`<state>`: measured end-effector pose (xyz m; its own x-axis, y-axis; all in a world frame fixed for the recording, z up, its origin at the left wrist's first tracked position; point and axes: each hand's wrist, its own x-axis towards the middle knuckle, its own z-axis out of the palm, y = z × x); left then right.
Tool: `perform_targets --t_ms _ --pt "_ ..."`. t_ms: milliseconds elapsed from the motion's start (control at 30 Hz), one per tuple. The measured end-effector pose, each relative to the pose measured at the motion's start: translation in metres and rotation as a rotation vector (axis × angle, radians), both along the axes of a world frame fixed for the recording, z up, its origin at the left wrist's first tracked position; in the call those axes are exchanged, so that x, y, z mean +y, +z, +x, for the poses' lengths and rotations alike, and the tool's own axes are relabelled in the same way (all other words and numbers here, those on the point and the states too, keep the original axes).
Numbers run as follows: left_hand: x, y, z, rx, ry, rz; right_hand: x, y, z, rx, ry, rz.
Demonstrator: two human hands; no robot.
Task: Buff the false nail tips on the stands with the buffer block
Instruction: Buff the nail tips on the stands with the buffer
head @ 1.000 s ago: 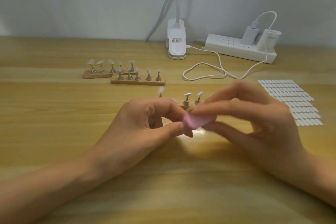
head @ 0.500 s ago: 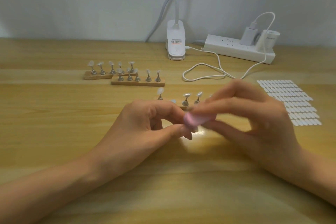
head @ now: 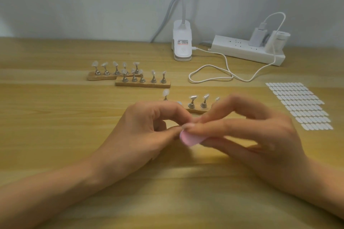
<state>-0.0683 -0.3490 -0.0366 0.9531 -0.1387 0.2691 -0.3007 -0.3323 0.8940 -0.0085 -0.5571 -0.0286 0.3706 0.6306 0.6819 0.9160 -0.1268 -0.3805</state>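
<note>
My right hand [head: 249,132] grips a small pink buffer block [head: 190,138] between thumb and fingers at the table's middle. My left hand [head: 145,132] is pinched closed right beside the block's left end; what it pinches is hidden by the fingers. Just behind both hands lies a wooden stand [head: 197,110] with metal pegs, a clear nail tip [head: 166,92] on its left peg. Two more wooden stands [head: 143,84] [head: 98,77] with nail tips sit farther back on the left.
A white clip lamp base [head: 182,44] and a power strip [head: 247,50] with plugged chargers stand at the back by the wall. A white cable [head: 210,76] loops on the table. A sheet of white adhesive tabs [head: 299,106] lies on the right.
The pink buffer block has slid slightly down and toward me in my right hand's blurred stroke. My left hand stays pinched in about the same place.
</note>
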Motion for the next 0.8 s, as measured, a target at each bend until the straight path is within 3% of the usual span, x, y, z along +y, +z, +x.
perform_targets --t_ms 800 --pt "0.0005 -0.0014 0.0003 -0.028 0.003 0.034 -0.0033 -0.0041 0.0099 0.158 -0.008 0.069"
